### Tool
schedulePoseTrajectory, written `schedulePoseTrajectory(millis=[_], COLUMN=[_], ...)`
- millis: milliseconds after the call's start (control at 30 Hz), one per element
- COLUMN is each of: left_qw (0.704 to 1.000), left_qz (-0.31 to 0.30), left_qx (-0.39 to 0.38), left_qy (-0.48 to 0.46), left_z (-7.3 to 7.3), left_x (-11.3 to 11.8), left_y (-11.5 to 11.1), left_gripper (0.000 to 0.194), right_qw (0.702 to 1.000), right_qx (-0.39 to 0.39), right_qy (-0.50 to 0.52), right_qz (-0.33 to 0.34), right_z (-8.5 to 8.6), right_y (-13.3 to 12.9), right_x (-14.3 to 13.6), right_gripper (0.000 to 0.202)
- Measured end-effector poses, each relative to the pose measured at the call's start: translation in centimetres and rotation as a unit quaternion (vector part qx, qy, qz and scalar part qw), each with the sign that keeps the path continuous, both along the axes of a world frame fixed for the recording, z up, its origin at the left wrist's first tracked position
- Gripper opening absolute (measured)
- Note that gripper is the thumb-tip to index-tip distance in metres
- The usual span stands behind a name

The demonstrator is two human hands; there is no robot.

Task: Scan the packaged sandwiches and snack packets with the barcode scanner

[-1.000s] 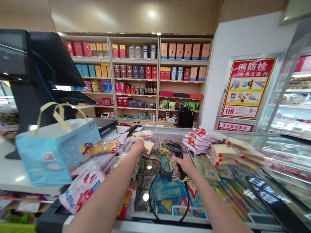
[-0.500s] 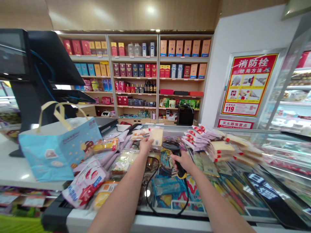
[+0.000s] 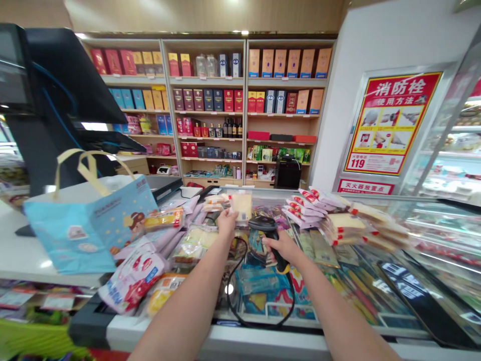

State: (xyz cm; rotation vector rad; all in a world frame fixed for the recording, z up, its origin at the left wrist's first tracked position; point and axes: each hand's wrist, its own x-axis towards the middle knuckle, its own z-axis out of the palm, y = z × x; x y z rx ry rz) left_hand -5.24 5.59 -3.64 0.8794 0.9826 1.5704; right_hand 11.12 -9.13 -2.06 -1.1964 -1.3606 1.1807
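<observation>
My left hand (image 3: 227, 220) pinches the lower left edge of a pale wrapped sandwich pack (image 3: 241, 206), whose barcode label faces me. Just right of it, my right hand (image 3: 281, 245) is wrapped round the grip of a black barcode scanner (image 3: 263, 224); its head is close to the pack, and its cable loops down over the glass top. Several packaged breads (image 3: 193, 243) and a pink-and-white bag (image 3: 131, 278) lie left of my left arm. Stacked sandwich packs (image 3: 345, 226) and pink-white packets (image 3: 306, 206) sit to the right.
A blue shopping bag (image 3: 93, 225) with cream handles stands at the left, before a dark monitor (image 3: 71, 75). A long black sign (image 3: 421, 301) lies on the glass at the right. Shelves of boxes and bottles (image 3: 225, 128) line the back wall.
The view has tilted and shifted slightly. Both hands keep their hold, with the sandwich pack and the scanner head still side by side.
</observation>
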Motion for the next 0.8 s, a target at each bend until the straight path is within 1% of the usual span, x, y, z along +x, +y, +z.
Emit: schedulePoseTrajectory(millis=[167, 333, 433, 533, 633, 700, 800], left_qw=[1.000, 0.999, 0.999, 0.998, 0.989, 0.978, 0.957], left_qz=[0.007, 0.016, -0.004, -0.056, -0.135, -0.196, -0.279], left_qx=[-0.006, -0.027, -0.031, -0.033, -0.055, -0.058, -0.028], left_qy=[-0.006, -0.009, -0.007, 0.006, 0.024, 0.047, 0.079], left_z=[0.0, 0.7, 1.2, 1.5, 1.8, 2.0, 2.5], left_x=[0.1, 0.3, 0.7, 1.7, 3.6, 5.5, 9.2], left_y=[0.0, -0.6, -1.1, -2.0, -3.4, -4.5, -6.4], left_gripper=[0.041, 0.029, 0.024, 0.021, 0.020, 0.022, 0.027], right_qw=[1.000, 1.000, 1.000, 0.999, 0.997, 0.993, 0.984], right_qx=[0.001, -0.001, -0.006, -0.007, 0.014, 0.029, 0.053], right_qy=[-0.009, -0.007, 0.000, 0.017, 0.048, 0.065, 0.083], right_qz=[0.001, -0.009, -0.015, -0.035, -0.060, -0.090, -0.148], right_z=[-0.1, 0.3, 0.7, 1.2, 1.8, 2.2, 2.6], right_y=[0.0, 0.0, 0.0, -0.5, -1.7, -2.8, -4.8], right_x=[0.1, -0.1, 0.0, 0.7, 2.1, 3.3, 5.4], right_gripper=[0.028, 0.027, 0.026, 0.029, 0.034, 0.035, 0.033])
